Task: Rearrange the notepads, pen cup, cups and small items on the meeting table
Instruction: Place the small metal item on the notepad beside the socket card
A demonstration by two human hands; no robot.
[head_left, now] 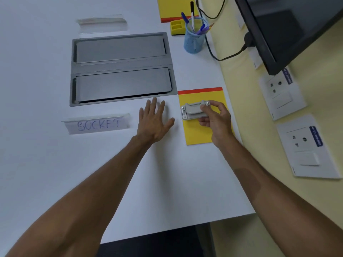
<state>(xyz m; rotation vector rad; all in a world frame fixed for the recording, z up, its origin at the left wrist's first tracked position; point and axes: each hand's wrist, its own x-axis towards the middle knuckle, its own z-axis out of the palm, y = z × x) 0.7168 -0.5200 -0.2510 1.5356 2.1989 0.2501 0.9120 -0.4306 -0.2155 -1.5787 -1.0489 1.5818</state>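
The small grey punch-like device is right of frame centre, over the upper half of a yellow notepad with a red top strip. Contact between the two cannot be determined. The right hand pinches the device's right end between thumb and fingers. The left hand lies just left of the notepad, fingers spread, palm down on the white table. Above it sits a recessed metal socket box. A blue mesh pen cup and a second notepad occupy the upper centre.
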